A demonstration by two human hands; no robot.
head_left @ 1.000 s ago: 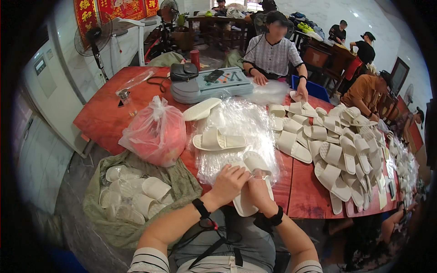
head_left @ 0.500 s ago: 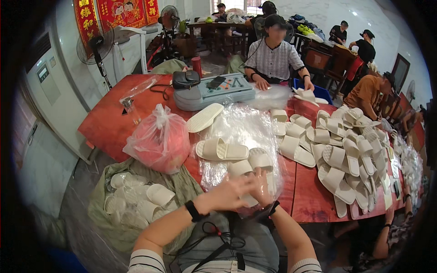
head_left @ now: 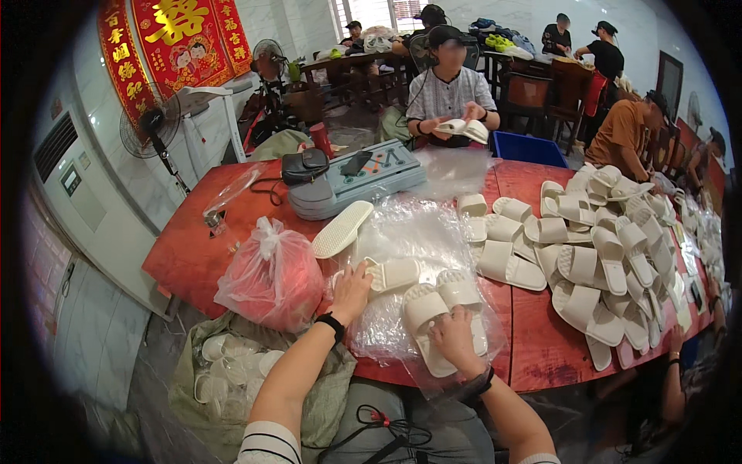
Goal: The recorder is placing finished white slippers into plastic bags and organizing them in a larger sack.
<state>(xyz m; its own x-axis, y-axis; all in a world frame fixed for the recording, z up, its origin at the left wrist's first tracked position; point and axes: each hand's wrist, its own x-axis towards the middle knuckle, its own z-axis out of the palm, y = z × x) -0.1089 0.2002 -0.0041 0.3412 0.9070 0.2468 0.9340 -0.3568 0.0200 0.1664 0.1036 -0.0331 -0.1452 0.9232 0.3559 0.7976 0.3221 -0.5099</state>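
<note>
A pair of white slippers (head_left: pixel 433 313) lies side by side on a stack of clear plastic bags (head_left: pixel 417 232) at the near edge of the red table (head_left: pixel 193 240). My right hand (head_left: pixel 456 339) rests on the pair's near end, fingers curled over it. My left hand (head_left: pixel 352 290) reaches forward with fingers apart and touches the edge of a second white pair (head_left: pixel 394 273) just beyond. A black band sits on each wrist.
A tied red plastic bag (head_left: pixel 270 274) stands left of my hands. A sack of bagged slippers (head_left: pixel 239 379) lies on the floor below. A big heap of loose white slippers (head_left: pixel 603 255) covers the table's right side. A grey machine (head_left: pixel 355 178) and a seated person (head_left: pixel 452 100) are opposite.
The pair I held up in both hands near my chest now lies flat on the plastic bags. My left hand has let go and moved forward to the other pair.
</note>
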